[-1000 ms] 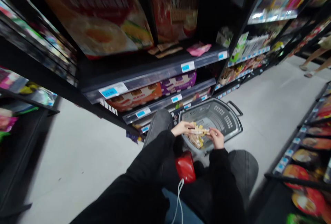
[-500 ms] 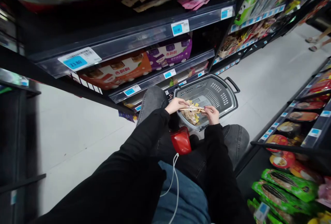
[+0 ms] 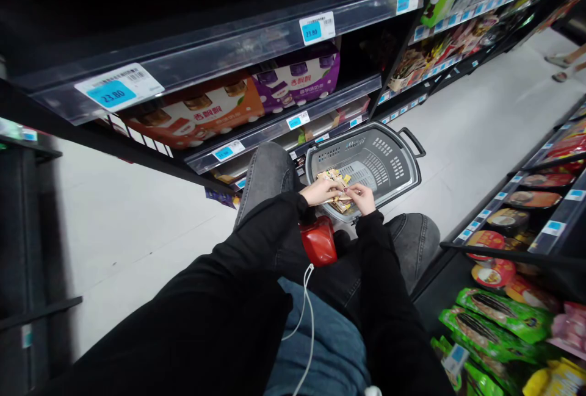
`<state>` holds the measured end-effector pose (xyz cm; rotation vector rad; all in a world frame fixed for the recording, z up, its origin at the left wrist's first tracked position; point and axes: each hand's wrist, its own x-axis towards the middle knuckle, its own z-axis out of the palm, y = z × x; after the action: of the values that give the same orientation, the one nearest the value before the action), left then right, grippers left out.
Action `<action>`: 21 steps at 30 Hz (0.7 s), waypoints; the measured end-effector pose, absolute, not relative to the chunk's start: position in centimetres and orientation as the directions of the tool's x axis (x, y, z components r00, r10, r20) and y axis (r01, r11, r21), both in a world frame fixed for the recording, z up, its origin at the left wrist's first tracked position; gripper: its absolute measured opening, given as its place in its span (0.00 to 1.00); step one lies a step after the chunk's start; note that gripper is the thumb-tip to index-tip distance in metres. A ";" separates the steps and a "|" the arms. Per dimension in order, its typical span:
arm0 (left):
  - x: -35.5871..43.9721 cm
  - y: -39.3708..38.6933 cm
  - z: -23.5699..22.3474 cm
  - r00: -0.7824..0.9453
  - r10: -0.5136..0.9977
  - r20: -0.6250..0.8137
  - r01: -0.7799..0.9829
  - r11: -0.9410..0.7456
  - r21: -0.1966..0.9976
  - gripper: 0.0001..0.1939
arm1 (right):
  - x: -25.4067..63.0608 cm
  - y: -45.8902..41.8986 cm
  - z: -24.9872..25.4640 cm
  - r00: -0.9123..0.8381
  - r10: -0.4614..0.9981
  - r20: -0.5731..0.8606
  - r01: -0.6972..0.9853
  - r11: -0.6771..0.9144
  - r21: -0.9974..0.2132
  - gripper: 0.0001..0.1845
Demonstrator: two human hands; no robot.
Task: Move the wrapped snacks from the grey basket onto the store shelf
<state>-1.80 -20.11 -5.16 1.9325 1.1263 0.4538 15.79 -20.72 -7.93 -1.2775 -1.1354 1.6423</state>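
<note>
I crouch on the floor of a shop aisle with both arms in black sleeves stretched forward. My left hand [image 3: 321,191] and my right hand [image 3: 361,197] are close together over the near rim of a grey shopping basket [image 3: 403,167]. Both have fingers closed on a pack of small yellow-and-tan wrapped snacks [image 3: 337,180]. The pack hangs partly inside the basket. More of the same snacks lie beneath it in the basket.
Black shelves with blue price tags [image 3: 118,86] stand on the left, with orange [image 3: 196,112] and purple boxes [image 3: 302,75]. Low shelves of bowls and green packets [image 3: 503,313] line the right. A red object [image 3: 318,240] sits by my knees. Another person's feet [image 3: 561,66] show far right.
The view tilted down and the basket rose in frame. My hands drew closer together on the snack pack, over the basket's near rim.
</note>
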 end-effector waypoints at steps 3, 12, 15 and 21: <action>-1.6 -20.0 -5.3 0.484 0.870 -0.096 0.483 -0.174 0.858 0.11 | 16.1 -20.7 -7.6 -0.198 0.937 -0.286 -0.057 -0.303 -0.951 0.18; -2.0 -19.1 -5.2 0.587 0.730 -0.351 0.211 0.280 0.936 0.19 | 17.7 -19.9 -9.4 -0.063 0.982 -0.178 -0.102 -0.184 -0.978 0.15; -2.3 -19.1 -5.2 0.662 0.632 -0.402 0.142 0.421 0.896 0.22 | 18.5 -19.6 -9.7 -0.003 0.985 -0.172 -0.151 -0.170 -0.974 0.15; -2.9 -19.4 -4.0 0.764 0.507 -0.400 0.047 0.574 0.818 0.23 | 19.8 -19.4 -8.5 0.069 0.972 -0.223 -0.208 -0.205 -0.957 0.19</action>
<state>-2.90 -19.44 -4.04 0.9348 0.6675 0.2939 19.78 -19.39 -8.53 -1.2530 -0.8825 1.3833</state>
